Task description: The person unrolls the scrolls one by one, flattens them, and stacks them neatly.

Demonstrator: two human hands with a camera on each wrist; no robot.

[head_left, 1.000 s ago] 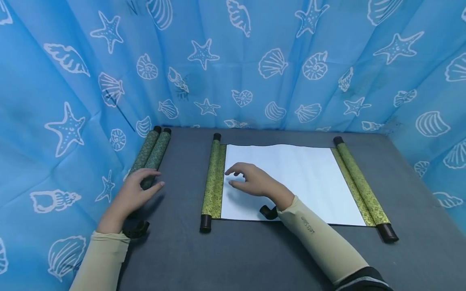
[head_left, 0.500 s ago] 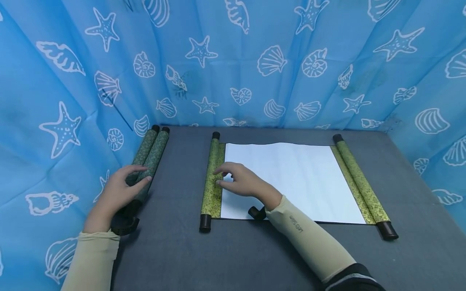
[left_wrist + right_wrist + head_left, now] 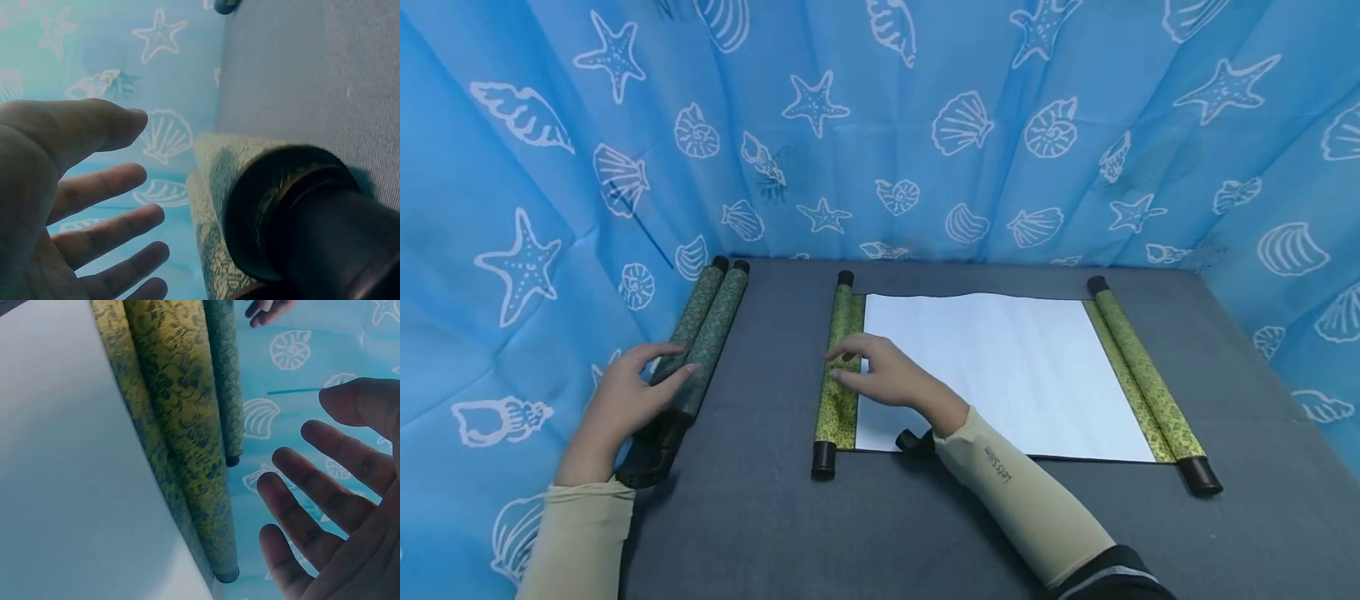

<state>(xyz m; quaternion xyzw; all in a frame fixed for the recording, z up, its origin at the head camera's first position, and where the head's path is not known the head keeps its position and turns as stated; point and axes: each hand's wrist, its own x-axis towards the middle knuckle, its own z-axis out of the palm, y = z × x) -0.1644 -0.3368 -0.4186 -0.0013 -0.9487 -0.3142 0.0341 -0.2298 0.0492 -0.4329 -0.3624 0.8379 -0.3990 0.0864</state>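
Observation:
Two dark green patterned scrolls lie rolled up side by side at the left, the nearer-right scroll [image 3: 718, 329] next to the other scroll [image 3: 696, 300]. My left hand [image 3: 625, 400] hovers at their near part with fingers spread; in the left wrist view it is apart from the black end knob [image 3: 337, 231]. A yellow-green scroll lies unrolled, its white paper [image 3: 1000, 375] showing between a left roller [image 3: 829, 404] and a right roller [image 3: 1150, 387]. Over the left roller hangs my right hand [image 3: 887, 371], fingers loosely bent and holding nothing; the right wrist view shows them extended [image 3: 337, 500].
A grey cloth [image 3: 775, 533] covers the table. Blue curtain [image 3: 850, 167] with white shell and starfish prints stands along the back and both sides, close to the green scrolls at the left. Dark wrist bands [image 3: 643, 462] sit under the wrists.
Both hands have moved left: the left hand toward the near-left side of the green scrolls, the right hand from over the paper to over the left roller. The scrolls stay put.

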